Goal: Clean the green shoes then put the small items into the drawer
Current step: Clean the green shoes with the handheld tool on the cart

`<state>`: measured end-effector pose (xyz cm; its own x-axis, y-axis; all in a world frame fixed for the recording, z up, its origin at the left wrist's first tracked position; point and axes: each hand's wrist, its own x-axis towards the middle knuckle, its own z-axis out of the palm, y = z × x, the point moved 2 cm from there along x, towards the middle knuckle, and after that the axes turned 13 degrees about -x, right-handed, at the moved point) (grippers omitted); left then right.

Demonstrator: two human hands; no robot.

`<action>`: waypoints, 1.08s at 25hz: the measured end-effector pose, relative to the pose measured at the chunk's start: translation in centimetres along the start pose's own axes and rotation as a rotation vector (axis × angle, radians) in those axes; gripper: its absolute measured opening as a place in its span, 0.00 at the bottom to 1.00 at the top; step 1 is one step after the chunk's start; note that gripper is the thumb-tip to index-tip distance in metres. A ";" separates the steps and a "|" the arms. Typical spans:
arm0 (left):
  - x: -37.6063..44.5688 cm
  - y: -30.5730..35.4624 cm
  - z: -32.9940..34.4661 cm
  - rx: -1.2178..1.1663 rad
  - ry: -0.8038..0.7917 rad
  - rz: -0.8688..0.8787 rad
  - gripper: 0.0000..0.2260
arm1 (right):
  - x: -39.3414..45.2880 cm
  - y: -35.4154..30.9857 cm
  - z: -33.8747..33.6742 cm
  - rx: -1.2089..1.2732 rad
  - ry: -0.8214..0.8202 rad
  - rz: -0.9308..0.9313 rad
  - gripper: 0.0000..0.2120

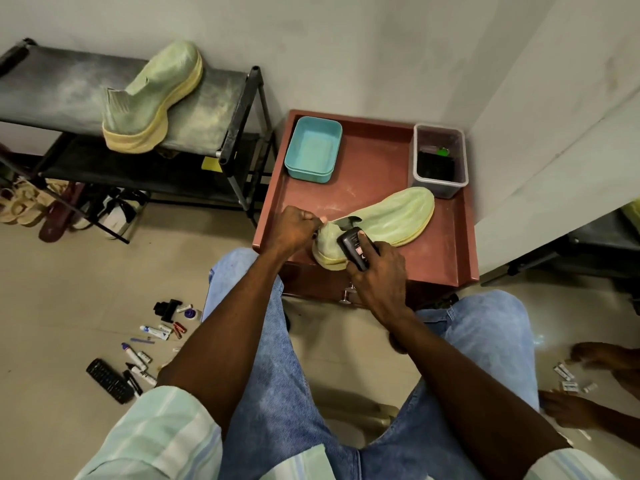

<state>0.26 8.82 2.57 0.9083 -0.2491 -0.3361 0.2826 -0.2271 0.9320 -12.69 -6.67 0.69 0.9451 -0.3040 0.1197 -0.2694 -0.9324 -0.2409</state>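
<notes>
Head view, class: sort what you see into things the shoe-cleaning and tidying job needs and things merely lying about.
Job: shoe on table, shoe on rack, brush in right hand, left hand, small items on floor.

Lying about: teal tub, clear container, sandals.

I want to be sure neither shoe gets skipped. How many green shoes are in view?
2. One green shoe lies on the red cabinet top, gripped by the left hand while the right hand holds a brush to it. The other shoe sits on the rack.

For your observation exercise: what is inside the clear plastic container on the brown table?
The clear container holds something black and a small bright green item; its tinted walls hide what they are.
</notes>
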 end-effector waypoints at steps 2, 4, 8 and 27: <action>-0.1 -0.1 -0.5 0.020 0.027 0.020 0.18 | -0.7 -2.7 0.0 0.002 0.031 -0.140 0.30; 0.2 -0.7 -1.5 0.077 0.057 0.031 0.20 | -0.3 -2.6 0.0 -0.043 0.010 -0.184 0.30; 0.9 -2.7 -2.8 0.058 0.050 -0.008 0.26 | 1.6 0.5 -0.5 0.047 0.000 0.117 0.30; -0.5 -0.4 -3.5 0.158 0.066 0.070 0.20 | 1.8 -3.9 -0.2 0.113 -0.063 -0.092 0.30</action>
<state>0.71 12.30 2.82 0.9439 -0.2079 -0.2568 0.1711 -0.3574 0.9182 -10.01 -3.65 1.98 0.9756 -0.2019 0.0861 -0.1618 -0.9267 -0.3390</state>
